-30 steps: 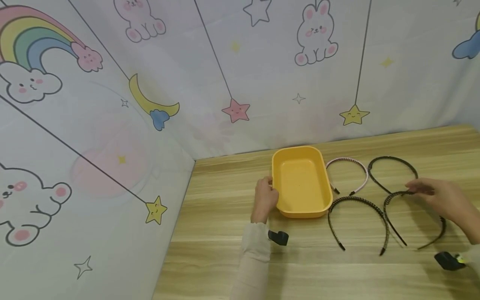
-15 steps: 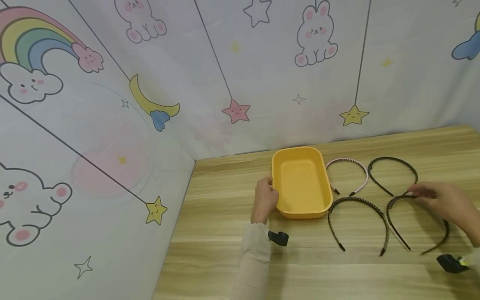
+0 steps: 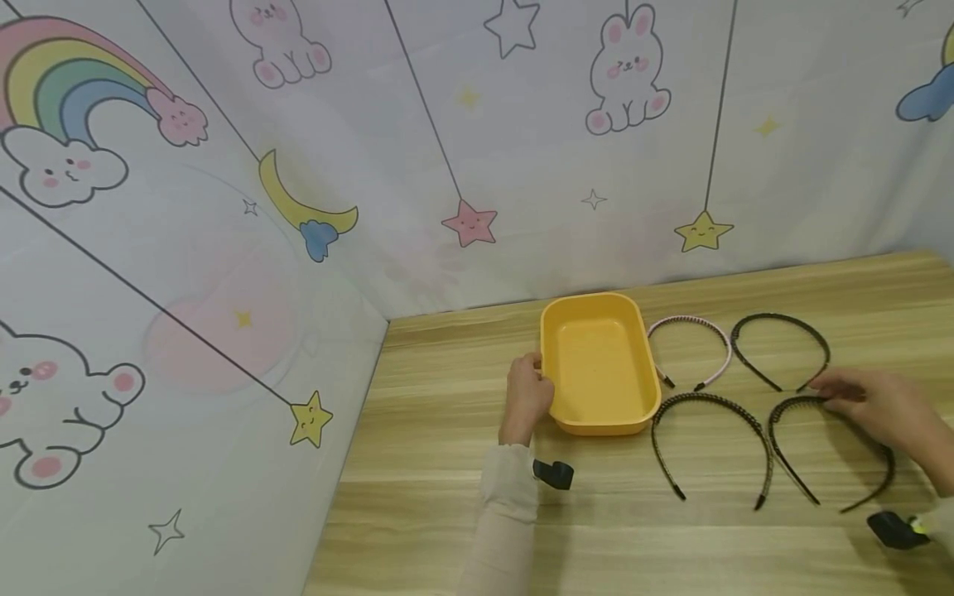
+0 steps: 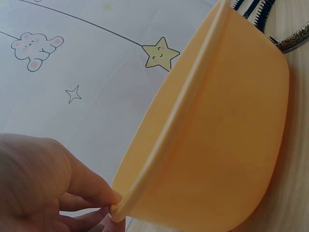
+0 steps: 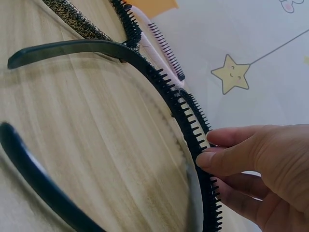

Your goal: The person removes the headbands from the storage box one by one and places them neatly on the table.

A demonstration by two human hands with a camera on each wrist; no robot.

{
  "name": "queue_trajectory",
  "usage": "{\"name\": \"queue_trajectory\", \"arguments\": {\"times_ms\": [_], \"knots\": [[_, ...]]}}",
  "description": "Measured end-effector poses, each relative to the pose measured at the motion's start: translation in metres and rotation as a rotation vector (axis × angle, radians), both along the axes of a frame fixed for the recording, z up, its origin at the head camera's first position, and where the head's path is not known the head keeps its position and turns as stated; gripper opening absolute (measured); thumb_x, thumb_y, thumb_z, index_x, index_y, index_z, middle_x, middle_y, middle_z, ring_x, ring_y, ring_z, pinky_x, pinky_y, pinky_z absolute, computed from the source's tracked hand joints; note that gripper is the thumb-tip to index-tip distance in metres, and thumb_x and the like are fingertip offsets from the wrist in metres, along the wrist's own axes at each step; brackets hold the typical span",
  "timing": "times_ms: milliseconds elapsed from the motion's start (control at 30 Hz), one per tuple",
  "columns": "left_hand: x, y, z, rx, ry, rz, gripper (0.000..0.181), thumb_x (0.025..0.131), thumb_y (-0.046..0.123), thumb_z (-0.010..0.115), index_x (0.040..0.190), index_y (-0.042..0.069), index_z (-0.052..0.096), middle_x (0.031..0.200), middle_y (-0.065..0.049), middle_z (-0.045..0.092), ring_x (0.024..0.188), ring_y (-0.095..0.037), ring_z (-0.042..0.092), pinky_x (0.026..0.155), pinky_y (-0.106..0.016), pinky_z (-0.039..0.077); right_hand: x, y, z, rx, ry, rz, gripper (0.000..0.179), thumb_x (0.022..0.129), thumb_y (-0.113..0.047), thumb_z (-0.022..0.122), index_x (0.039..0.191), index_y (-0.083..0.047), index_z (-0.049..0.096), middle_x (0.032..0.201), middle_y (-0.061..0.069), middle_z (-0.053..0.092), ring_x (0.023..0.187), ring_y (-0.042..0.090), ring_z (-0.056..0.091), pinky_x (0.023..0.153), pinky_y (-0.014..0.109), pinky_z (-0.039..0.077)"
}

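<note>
At the left rim of a yellow plastic basin [image 3: 602, 372], my left hand [image 3: 527, 399] holds on. The left wrist view shows thumb and fingers pinching the lip of the basin wall [image 4: 227, 125]. My right hand [image 3: 879, 404] pinches the top of a dark toothed headband [image 3: 792, 468], the front-right one, with its ends towards me. Close up, the thumb lies on the inner side of the headband [image 5: 166, 89] and the fingers of the right hand [image 5: 275, 169] reach behind its teeth. The basin's inside is bare.
Right of the basin lie a pink headband [image 3: 689, 318] and a black one [image 3: 782, 315] at the back, with a dark glittery one [image 3: 711, 398] in front. Patterned cloth [image 3: 537, 149] walls off the wooden table [image 3: 447, 497] behind and on the left.
My right hand has moved the front-right headband slightly towards me and to the right, away from the black one behind it. The left hand and basin have stayed put.
</note>
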State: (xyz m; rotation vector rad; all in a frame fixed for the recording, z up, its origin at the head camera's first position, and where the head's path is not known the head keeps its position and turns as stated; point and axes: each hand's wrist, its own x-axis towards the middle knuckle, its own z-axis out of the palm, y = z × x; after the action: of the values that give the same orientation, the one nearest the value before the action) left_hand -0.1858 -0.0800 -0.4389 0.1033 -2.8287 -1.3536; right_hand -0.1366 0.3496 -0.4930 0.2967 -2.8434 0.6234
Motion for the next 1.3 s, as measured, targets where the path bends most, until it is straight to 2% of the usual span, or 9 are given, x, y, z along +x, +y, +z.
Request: {"name": "queue_trajectory", "arguments": {"times_ms": [100,233,300,467,633,1167,1300], "knots": [[0.0001,-0.0003,-0.0005,0.005,-0.008,0.000,0.049,0.080,-0.011,0.046,0.128,-0.006,0.055,0.120,-0.018,0.057,0.100,-0.025,0.057,0.088,-0.037,0.050,0.0002,0.0007,-0.0015,-0.002,-0.005,0.005,0.023,0.072,0.003,0.073,0.094,0.000,0.069,0.083,0.017,0.070,0.067,0.024,0.064,0.067,0.052,0.045],[0.0012,-0.0008,0.0007,0.001,-0.006,-0.003,0.049,0.079,-0.011,0.046,0.126,-0.007,0.056,0.117,-0.018,0.056,0.097,-0.024,0.056,0.086,-0.034,0.051,0.0007,0.0007,-0.0030,0.004,0.015,0.009,0.022,0.071,0.003,0.073,0.093,-0.001,0.070,0.080,0.013,0.071,0.063,0.009,0.061,0.066,0.051,0.047],[0.0018,-0.0011,0.0015,0.004,-0.006,-0.004,0.049,0.078,-0.011,0.046,0.126,-0.007,0.056,0.116,-0.017,0.056,0.096,-0.023,0.056,0.085,-0.033,0.051,0.0006,0.0005,-0.0031,-0.001,0.015,0.013,0.022,0.071,0.003,0.074,0.092,-0.001,0.070,0.080,0.012,0.071,0.062,0.007,0.060,0.066,0.051,0.047],[0.0015,-0.0006,0.0004,0.022,-0.019,-0.001,0.049,0.080,-0.011,0.046,0.128,-0.006,0.055,0.119,-0.018,0.055,0.099,-0.024,0.055,0.089,-0.036,0.050,0.0001,-0.0001,-0.0024,-0.011,-0.004,0.014,0.021,0.071,0.001,0.074,0.091,-0.001,0.070,0.080,0.013,0.070,0.062,0.009,0.060,0.066,0.051,0.046],[0.0009,-0.0011,-0.0016,0.012,-0.011,-0.003,0.049,0.080,-0.011,0.046,0.128,-0.005,0.055,0.118,-0.017,0.056,0.099,-0.024,0.055,0.088,-0.037,0.050,0.0002,-0.0009,-0.0030,-0.007,0.009,0.015,0.020,0.071,0.002,0.074,0.090,0.000,0.069,0.079,0.014,0.070,0.060,0.006,0.059,0.065,0.051,0.048],[0.0002,-0.0004,-0.0010,0.021,-0.024,-0.003,0.050,0.081,-0.012,0.045,0.130,-0.005,0.053,0.123,-0.017,0.055,0.103,-0.025,0.056,0.090,-0.037,0.050,0.0004,-0.0018,-0.0046,-0.002,0.010,0.026,0.024,0.071,0.003,0.073,0.095,0.003,0.068,0.084,0.019,0.070,0.062,0.011,0.060,0.062,0.046,0.051],[0.0003,-0.0003,0.0001,0.027,-0.028,-0.001,0.050,0.081,-0.012,0.045,0.130,-0.005,0.053,0.123,-0.017,0.054,0.104,-0.025,0.056,0.089,-0.037,0.050,0.0002,-0.0018,-0.0030,-0.002,0.013,0.031,0.025,0.071,0.003,0.073,0.096,0.003,0.068,0.084,0.018,0.070,0.061,0.006,0.059,0.060,0.042,0.051]]}}
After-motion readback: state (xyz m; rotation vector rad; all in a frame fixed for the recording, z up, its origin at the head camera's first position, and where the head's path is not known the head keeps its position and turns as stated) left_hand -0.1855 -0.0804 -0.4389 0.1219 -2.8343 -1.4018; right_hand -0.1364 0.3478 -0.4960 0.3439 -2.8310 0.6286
